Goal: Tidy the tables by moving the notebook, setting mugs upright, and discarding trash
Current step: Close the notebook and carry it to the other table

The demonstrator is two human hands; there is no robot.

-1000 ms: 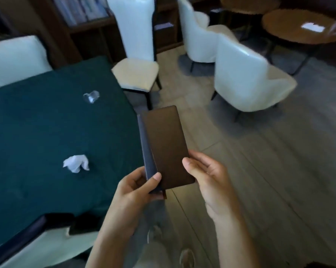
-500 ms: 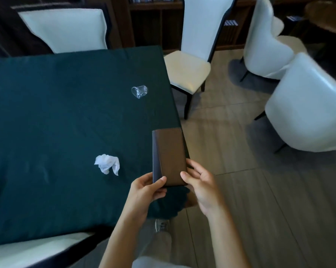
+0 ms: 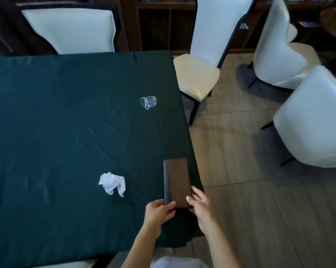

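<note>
A dark brown notebook (image 3: 177,180) lies lengthwise at the near right corner of the table with the dark green cloth (image 3: 66,132). My left hand (image 3: 158,212) grips its near left corner, thumb on the cover. My right hand (image 3: 200,206) holds its near right edge. A clear glass mug (image 3: 148,102) lies tipped on its side further back, near the table's right edge. A crumpled white tissue (image 3: 112,183) rests on the cloth to the left of the notebook.
White chairs surround the table: one at the far side (image 3: 72,29), one at the right edge (image 3: 205,60), two rounded ones (image 3: 314,117) out on the tiled floor to the right. Dark bookshelves (image 3: 163,22) line the back wall. Another chair's back (image 3: 66,265) sits below the near edge.
The notebook has come from over the floor beside the table to the table's near right corner, both hands still holding it. The view has swung left over the table.
</note>
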